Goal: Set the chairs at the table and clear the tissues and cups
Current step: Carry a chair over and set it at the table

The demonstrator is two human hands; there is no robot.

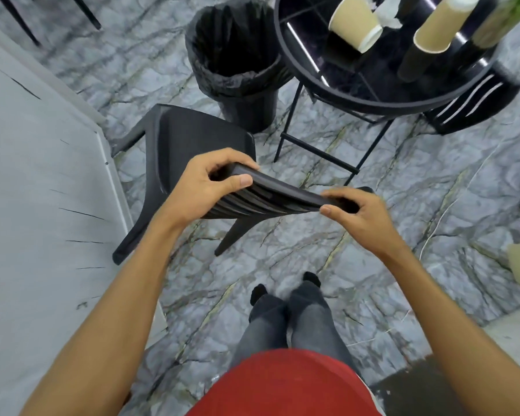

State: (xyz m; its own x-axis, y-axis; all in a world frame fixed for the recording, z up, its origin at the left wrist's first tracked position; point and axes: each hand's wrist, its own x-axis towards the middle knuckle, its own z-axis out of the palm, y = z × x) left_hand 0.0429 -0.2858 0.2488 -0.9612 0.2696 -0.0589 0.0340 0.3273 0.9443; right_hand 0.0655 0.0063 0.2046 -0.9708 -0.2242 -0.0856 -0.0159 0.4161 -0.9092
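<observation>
A black plastic chair (192,136) stands in front of me, its seat pointing away. My left hand (210,181) grips the left end of its slatted top rail. My right hand (354,211) grips the right end of the same rail. At the upper right is a round black glass table (373,97). On it stand tan paper cups (356,22), one of them tall (442,25), with a crumpled white tissue (388,13) between them. A second black chair (475,103) sits beyond the table at the right.
A black bin with a black liner (237,64) stands between the chair and the table. A grey wall panel (36,190) runs along the left. The floor is grey marbled tile. My legs and red shirt fill the bottom middle.
</observation>
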